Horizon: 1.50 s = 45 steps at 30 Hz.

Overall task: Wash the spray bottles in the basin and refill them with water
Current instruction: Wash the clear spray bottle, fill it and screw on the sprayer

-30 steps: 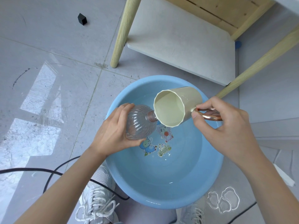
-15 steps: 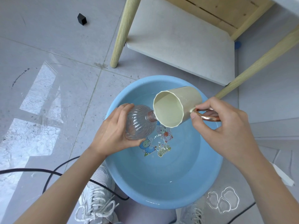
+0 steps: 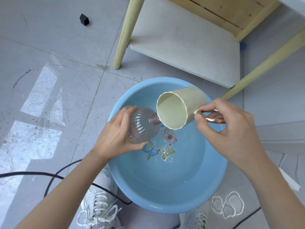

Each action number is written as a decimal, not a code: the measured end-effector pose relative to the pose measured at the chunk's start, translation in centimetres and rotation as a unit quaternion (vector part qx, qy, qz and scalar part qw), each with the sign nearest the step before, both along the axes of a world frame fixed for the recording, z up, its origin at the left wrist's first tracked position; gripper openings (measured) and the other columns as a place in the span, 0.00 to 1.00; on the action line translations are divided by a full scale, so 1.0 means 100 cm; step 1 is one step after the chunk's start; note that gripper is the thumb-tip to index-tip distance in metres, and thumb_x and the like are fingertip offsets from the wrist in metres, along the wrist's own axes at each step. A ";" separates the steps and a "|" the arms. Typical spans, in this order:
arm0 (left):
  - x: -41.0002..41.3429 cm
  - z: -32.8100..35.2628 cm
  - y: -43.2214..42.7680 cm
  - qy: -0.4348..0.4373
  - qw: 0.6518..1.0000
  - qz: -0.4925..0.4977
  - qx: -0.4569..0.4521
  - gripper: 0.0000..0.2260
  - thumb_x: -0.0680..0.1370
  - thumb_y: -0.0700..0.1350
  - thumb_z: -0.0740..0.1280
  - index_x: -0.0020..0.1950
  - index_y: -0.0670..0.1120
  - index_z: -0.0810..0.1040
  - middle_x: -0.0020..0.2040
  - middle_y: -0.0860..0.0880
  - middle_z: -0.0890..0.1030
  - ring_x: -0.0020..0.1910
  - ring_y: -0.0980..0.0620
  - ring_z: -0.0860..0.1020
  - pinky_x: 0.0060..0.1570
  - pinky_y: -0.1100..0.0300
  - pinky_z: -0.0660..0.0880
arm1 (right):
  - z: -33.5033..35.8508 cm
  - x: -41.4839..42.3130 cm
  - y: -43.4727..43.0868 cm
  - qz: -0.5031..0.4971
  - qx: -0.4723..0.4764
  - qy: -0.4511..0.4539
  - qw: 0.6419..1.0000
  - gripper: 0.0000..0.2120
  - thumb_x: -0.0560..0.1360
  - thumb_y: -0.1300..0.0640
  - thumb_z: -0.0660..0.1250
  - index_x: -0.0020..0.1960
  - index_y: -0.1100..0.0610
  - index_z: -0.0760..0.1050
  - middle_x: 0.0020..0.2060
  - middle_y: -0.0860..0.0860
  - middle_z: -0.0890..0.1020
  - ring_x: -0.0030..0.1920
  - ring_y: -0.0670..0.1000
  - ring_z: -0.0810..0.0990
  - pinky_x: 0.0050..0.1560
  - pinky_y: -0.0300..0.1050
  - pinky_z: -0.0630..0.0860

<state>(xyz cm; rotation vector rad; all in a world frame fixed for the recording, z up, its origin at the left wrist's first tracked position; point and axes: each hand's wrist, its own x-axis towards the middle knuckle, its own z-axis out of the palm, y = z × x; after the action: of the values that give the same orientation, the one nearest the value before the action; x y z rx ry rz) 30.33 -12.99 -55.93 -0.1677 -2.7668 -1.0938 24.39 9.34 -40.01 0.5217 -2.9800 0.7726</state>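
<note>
My left hand (image 3: 113, 134) grips a clear ribbed spray bottle (image 3: 142, 125) without its spray head, tilted over the left side of the blue basin (image 3: 165, 202). My right hand (image 3: 222, 128) holds a cream mug (image 3: 179, 108) by its copper handle (image 3: 212, 117). The mug is tipped on its side with its rim touching the bottle's copper-coloured neck (image 3: 155, 120). Shallow water lies in the basin over cartoon stickers on its bottom.
A wooden stool or low table with pale legs (image 3: 125, 30) and a white shelf (image 3: 189, 40) stands behind the basin. A black cable (image 3: 54, 175) crosses the grey tiled floor at the left. Water drops (image 3: 227, 205) sit right of the basin. My white shoes (image 3: 99, 204) are below.
</note>
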 end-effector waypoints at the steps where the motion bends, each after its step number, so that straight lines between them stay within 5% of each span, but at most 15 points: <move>1: 0.000 0.000 0.000 0.001 1.000 0.000 0.000 0.42 0.65 0.67 0.69 0.68 0.39 0.65 0.62 0.42 0.75 0.59 0.47 0.72 0.57 0.60 0.68 | 0.000 0.000 0.000 0.001 0.001 0.001 1.000 0.11 0.69 0.44 0.63 0.42 0.51 0.75 0.38 0.41 0.80 0.41 0.42 0.79 0.44 0.35 0.73; 25: 0.000 -0.002 0.000 0.000 1.000 0.002 0.000 0.42 0.65 0.66 0.70 0.67 0.39 0.65 0.62 0.42 0.75 0.59 0.47 0.73 0.58 0.60 0.68 | -0.003 -0.001 -0.002 0.021 0.011 0.041 0.999 0.08 0.70 0.48 0.66 0.43 0.53 0.75 0.37 0.45 0.78 0.39 0.51 0.79 0.43 0.52 0.78; 45: 0.000 0.000 0.000 0.006 1.000 0.004 0.004 0.42 0.65 0.67 0.69 0.67 0.38 0.65 0.61 0.41 0.75 0.59 0.48 0.72 0.58 0.62 0.68 | -0.005 0.002 -0.004 0.039 0.029 0.082 0.995 0.08 0.71 0.51 0.67 0.44 0.55 0.76 0.38 0.43 0.74 0.40 0.52 0.78 0.43 0.48 0.76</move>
<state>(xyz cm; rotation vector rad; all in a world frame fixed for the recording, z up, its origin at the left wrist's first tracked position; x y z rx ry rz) 30.31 -12.95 -55.97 -0.1626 -2.7488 -1.0984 24.58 8.92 -40.55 0.6722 -2.8517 0.6167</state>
